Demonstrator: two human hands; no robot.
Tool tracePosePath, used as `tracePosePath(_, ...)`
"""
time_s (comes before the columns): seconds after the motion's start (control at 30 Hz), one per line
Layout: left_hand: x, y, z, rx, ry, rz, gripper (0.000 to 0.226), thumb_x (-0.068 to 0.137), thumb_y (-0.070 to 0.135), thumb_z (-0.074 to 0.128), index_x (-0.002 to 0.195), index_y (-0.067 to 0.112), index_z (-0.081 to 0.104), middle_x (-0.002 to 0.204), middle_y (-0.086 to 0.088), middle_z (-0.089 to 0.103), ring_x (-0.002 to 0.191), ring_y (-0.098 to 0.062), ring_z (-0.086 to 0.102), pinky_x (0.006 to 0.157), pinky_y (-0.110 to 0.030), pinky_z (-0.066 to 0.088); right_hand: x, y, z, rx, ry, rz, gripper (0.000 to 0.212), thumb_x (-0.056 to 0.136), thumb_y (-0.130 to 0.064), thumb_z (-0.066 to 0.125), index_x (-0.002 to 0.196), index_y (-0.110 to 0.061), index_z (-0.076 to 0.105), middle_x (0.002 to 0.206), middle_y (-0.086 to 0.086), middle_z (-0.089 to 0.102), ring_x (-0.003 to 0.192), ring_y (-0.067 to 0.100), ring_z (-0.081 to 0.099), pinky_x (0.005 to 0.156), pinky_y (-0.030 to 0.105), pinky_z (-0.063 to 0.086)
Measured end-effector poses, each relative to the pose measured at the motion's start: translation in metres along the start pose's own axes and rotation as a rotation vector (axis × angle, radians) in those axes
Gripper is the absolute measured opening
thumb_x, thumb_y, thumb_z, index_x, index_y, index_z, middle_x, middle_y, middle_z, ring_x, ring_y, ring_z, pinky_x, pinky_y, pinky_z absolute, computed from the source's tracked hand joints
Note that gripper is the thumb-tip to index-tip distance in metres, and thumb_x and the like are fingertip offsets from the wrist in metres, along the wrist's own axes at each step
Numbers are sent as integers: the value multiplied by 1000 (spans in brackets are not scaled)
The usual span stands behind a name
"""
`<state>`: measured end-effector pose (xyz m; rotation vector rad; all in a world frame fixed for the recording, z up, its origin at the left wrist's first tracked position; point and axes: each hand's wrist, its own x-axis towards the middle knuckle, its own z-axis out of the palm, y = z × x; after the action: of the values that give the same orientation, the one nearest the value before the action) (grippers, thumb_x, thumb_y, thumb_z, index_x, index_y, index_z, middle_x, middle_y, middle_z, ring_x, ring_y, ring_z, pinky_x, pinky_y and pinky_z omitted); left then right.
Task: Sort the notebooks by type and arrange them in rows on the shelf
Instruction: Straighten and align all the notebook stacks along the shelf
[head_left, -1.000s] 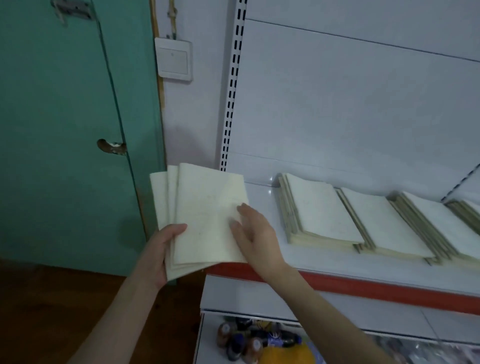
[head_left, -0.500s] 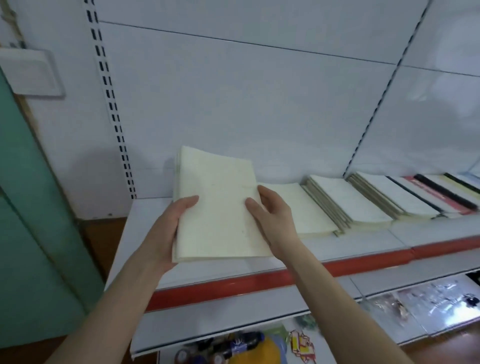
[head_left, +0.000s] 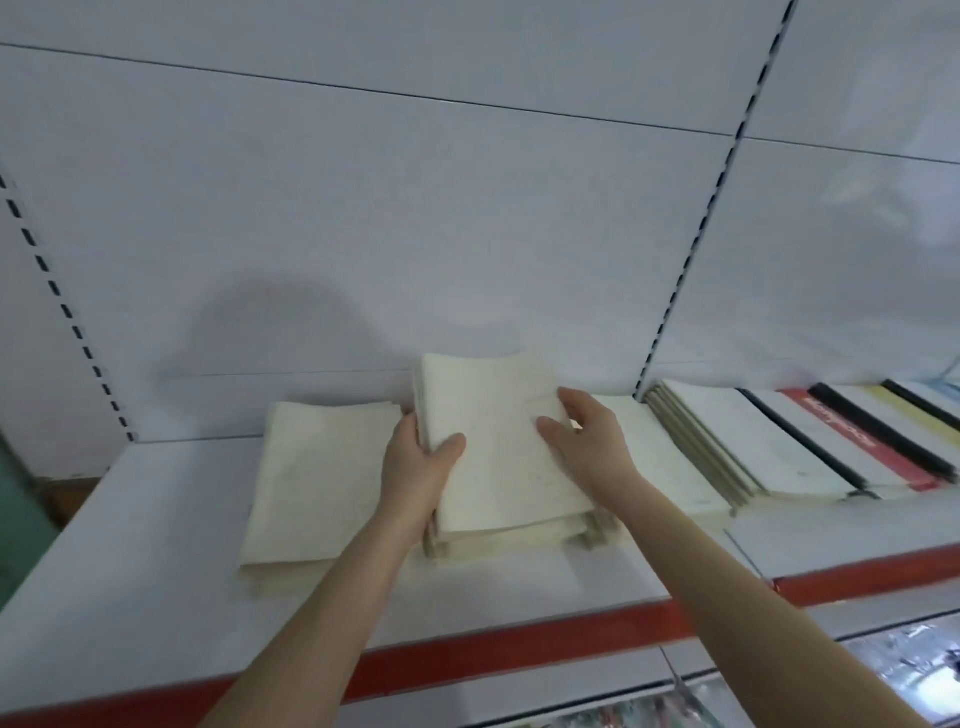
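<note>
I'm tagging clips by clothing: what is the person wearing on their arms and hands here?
Nothing that shows. Both the left hand and the right hand are bare, with no gloves, rings or watch in view. The left forearm and right forearm are uncovered up to the frame's lower edge; no sleeve reaches into the picture.

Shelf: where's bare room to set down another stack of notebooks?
Bare: the shelf left of the loose cream stack, out to the slotted upright, and the front strip along the red edge. Crowded: from the held stack rightward, stacks side by side.
</note>
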<state>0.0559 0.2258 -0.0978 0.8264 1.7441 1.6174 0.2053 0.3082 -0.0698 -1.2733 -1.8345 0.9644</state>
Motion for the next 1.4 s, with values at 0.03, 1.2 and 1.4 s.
tracePosePath(0.03, 0, -8, 4, 84, -1, -13, 40, 81, 12, 65, 118, 7, 50, 114, -12, 60, 100, -26, 59, 87, -38, 49, 5, 7, 1, -76, -45, 16, 41, 88, -16, 58, 128, -8, 50, 124, 2, 58, 113, 20, 55, 92, 27, 43)
tracePosePath(1.2, -6, -23, -147, 997, 68, 253, 45, 93, 32, 48, 126, 1, 44, 125, -17, 50, 114, -31, 49, 85, -35, 40, 1, -55, 124, -572, -348, -371, 42, 97, -21, 43, 135, -3, 38, 137, 14, 42, 126, 28, 41, 101, 30, 31)
tracePosePath(1.4, 14, -33, -161, 628, -109, 31, 45, 91, 33, 53, 123, 5, 39, 120, -10, 55, 104, -25, 56, 69, -22, 36, -12, -51, 165, -418, -333, 21, 51, 93, -32, 49, 135, -6, 35, 131, 10, 50, 116, 25, 52, 88, 28, 43)
